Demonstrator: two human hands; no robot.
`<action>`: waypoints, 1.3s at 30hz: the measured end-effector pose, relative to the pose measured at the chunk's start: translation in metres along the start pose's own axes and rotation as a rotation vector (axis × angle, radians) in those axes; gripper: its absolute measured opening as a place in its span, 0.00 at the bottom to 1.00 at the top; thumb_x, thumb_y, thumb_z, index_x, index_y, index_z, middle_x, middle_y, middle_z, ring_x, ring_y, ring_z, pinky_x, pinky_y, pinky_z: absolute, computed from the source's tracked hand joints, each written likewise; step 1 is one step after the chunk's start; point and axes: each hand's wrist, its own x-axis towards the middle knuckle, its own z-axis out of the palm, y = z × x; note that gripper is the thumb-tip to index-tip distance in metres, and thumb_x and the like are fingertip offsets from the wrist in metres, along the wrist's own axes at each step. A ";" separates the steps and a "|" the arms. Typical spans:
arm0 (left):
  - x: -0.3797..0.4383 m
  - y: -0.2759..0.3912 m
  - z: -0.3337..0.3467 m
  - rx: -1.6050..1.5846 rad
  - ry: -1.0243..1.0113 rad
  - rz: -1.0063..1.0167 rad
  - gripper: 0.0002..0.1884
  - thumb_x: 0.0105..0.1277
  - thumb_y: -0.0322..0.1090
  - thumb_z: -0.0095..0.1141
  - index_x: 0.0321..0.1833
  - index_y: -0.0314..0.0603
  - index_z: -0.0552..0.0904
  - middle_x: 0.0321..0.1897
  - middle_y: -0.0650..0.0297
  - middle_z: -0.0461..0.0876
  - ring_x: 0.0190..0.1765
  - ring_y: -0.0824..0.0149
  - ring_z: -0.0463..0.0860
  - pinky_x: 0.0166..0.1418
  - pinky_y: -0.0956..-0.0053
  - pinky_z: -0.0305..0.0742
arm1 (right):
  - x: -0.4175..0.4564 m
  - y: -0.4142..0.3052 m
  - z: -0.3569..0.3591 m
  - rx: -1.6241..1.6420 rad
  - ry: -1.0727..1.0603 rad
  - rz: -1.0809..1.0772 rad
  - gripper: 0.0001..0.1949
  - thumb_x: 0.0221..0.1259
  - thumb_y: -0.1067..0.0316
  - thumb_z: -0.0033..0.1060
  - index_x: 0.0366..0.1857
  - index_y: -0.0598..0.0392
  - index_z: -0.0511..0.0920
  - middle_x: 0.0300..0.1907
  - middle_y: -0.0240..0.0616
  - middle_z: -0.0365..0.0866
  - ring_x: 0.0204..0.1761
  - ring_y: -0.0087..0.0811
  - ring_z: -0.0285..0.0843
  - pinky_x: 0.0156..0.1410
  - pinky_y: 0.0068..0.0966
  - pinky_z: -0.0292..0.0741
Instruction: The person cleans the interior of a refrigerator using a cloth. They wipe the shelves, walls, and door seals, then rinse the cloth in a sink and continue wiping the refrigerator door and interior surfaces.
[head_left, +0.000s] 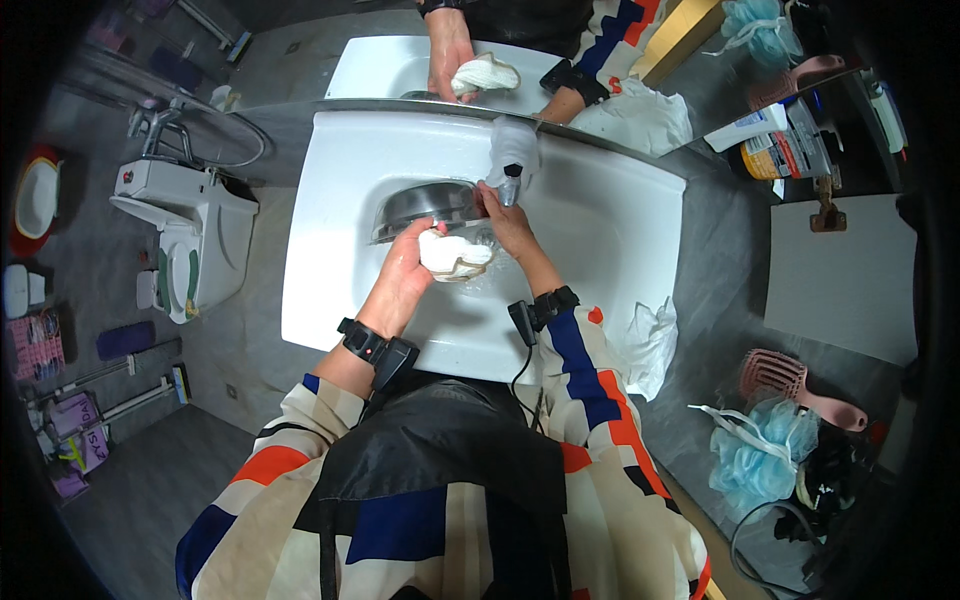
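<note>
My left hand (407, 261) grips a bunched white cloth (456, 255) with a tan edge, over the front of the sink basin. A shiny metal bowl (427, 204) is tilted on its side in the white washbasin (600, 225). My right hand (511, 223) holds the bowl's right end, its fingers partly hidden. Just above that hand is the chrome faucet tip (509, 191), its body wrapped in white plastic (514, 146). Clear water splashes between the bowl and the cloth.
A mirror (525, 45) runs behind the basin. White plastic bag (651, 349) hangs at the basin's right edge. Farther right lie a pink hairbrush (776, 375) and a blue bath puff (765, 450). A toilet (217, 232) stands left. A black cable (517, 382) trails from my right wrist.
</note>
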 end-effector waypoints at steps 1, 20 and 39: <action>0.002 -0.004 0.004 -0.009 0.005 -0.011 0.06 0.70 0.33 0.54 0.42 0.37 0.77 0.30 0.61 0.82 0.35 0.65 0.83 0.48 0.64 0.82 | 0.001 -0.002 -0.001 -0.042 -0.010 0.131 0.20 0.77 0.54 0.36 0.60 0.54 0.73 0.50 0.39 0.82 0.52 0.36 0.79 0.62 0.27 0.70; 0.057 -0.045 0.054 0.698 -0.334 -0.222 0.14 0.74 0.42 0.52 0.43 0.36 0.80 0.28 0.62 0.83 0.29 0.69 0.82 0.34 0.76 0.80 | -0.196 0.051 -0.057 -0.307 0.841 -0.161 0.34 0.56 0.88 0.44 0.71 0.51 0.61 0.58 0.51 0.76 0.56 0.47 0.78 0.59 0.32 0.74; 0.038 0.022 -0.030 1.339 -0.195 0.020 0.20 0.67 0.44 0.58 0.46 0.29 0.81 0.33 0.58 0.82 0.35 0.69 0.83 0.36 0.74 0.79 | -0.172 0.039 -0.041 0.613 0.198 0.478 0.22 0.65 0.59 0.46 0.50 0.73 0.70 0.33 0.48 0.83 0.21 0.33 0.83 0.22 0.21 0.79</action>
